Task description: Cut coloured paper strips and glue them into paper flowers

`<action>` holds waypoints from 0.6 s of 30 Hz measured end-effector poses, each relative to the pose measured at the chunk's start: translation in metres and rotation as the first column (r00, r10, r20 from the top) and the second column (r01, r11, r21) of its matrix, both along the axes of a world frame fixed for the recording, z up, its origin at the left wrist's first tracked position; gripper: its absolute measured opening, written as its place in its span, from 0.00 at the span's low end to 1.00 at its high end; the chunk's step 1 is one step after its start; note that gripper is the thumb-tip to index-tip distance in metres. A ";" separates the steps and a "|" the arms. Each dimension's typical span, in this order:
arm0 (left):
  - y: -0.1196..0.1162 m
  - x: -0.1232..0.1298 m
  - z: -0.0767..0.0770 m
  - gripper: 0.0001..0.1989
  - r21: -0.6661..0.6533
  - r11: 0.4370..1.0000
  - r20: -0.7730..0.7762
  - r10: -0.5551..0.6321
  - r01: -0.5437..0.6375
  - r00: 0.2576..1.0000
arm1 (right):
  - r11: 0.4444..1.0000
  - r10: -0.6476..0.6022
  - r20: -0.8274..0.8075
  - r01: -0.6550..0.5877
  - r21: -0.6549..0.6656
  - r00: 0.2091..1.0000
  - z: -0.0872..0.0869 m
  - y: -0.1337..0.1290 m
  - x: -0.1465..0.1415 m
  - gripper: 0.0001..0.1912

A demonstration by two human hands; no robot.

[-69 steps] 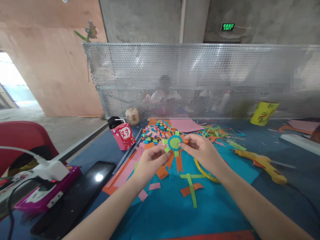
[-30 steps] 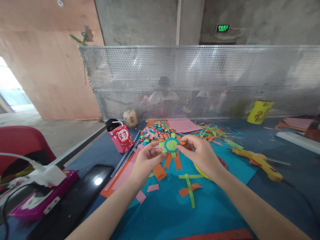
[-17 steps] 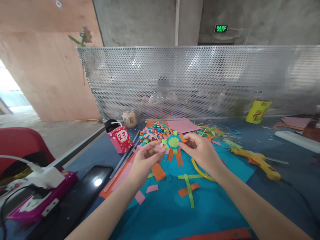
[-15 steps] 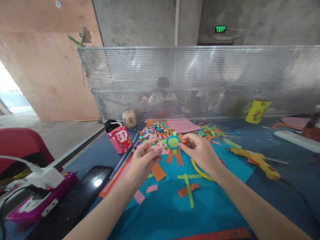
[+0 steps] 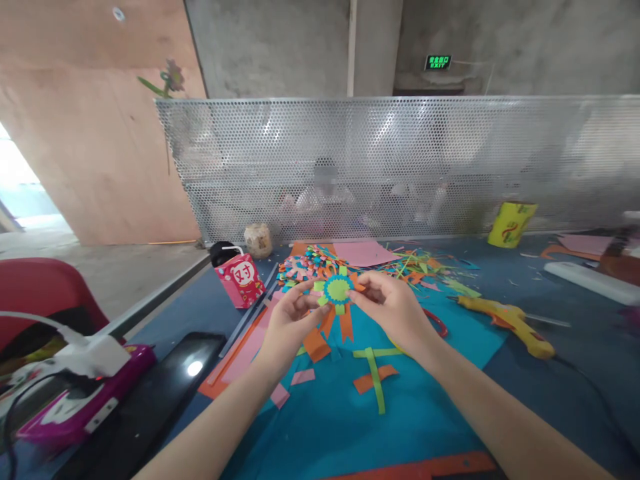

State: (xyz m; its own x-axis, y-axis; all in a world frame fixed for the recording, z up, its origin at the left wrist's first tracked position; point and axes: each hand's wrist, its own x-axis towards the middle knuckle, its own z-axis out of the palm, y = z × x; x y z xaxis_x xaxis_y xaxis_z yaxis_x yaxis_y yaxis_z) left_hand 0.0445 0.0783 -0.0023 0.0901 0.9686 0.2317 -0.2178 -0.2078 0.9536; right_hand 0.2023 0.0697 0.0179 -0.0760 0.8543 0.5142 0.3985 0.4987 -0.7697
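Note:
A paper rosette is held up over the table, with a green disc, a scalloped blue rim, green tabs and orange ribbon tails. My left hand pinches its left edge between thumb and fingers. On the opposite edge, my right hand grips it with thumb and forefinger. Beneath them lies a blue sheet. Green strips and orange paper pieces rest on that sheet, along with small pink pieces. Red-handled scissors, partly hidden by my right wrist, show a handle loop.
A yellow glue gun lies to the right, its cord trailing forward. Behind my hands is a heap of paper scraps. To the left stand a red drink carton, a black phone and a purple power strip. A perforated metal screen closes the back.
The rosette has shifted slightly left and down. My left hand, apart from it before, has closed on its left edge. My right hand has kept its hold.

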 end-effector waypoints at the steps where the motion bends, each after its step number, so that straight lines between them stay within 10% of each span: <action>1: 0.001 -0.001 -0.001 0.22 0.006 1.000 -0.006 -0.001 0.001 1.000 | 1.000 0.006 0.001 -0.006 0.002 1.000 -0.001 0.000 0.000 0.05; 18: 0.004 -0.005 0.001 0.21 -0.024 1.000 0.079 -0.003 0.005 0.997 | 1.000 0.021 -0.128 -0.023 -0.016 0.992 0.000 0.001 0.002 0.06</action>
